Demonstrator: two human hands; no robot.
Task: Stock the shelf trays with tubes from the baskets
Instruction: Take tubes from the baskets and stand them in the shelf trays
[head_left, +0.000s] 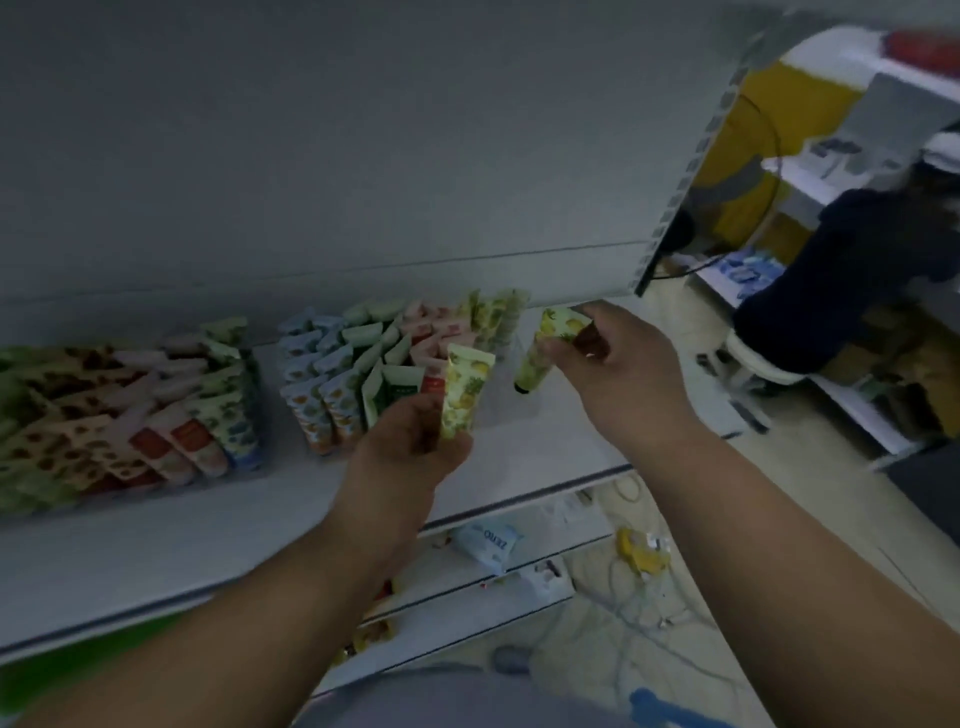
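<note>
My left hand (415, 441) grips a yellow-green fruit-print tube (464, 391), held upright just in front of the middle tray (363, 374) of standing tubes. My right hand (613, 364) pinches another yellow-green tube (543, 353) by its flat end, cap hanging down, above the shelf beside that tray's right side. A row of matching yellow tubes (493, 317) stands at the tray's right edge. A second tray (130, 410) packed with mixed tubes sits further left on the same white shelf (291, 519).
The grey back panel rises behind the shelf. Lower shelves below hold a white packet (488, 543) and small items. A person in dark clothing (852, 275) sits at the right by another rack. Cables and a yellow object (641, 551) lie on the floor.
</note>
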